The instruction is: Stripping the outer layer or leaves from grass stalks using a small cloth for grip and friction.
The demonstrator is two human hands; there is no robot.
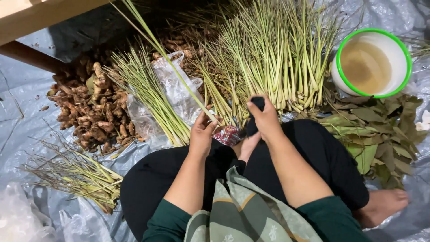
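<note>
- My left hand [202, 133] is pinched shut on one lemongrass stalk [166, 58], which slants up to the left over the plastic sheet [27, 103].
- My right hand [265, 117] is closed on a dark handle [257, 104]; no blade is visible.
- Lemongrass pile [273, 58] lies just ahead of my knees, ginger roots [92, 107] at left, bowl [372, 62] at right.
- I judge it best to grip low near the base, keep the stalk steady and work away from my fingers.

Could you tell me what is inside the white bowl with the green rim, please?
The white bowl holds cloudy, brownish liquid, filling it well short of the rim. A darker patch shows through near the middle. Whether anything lies on the bottom cannot be seen, because the liquid is murky.
</note>
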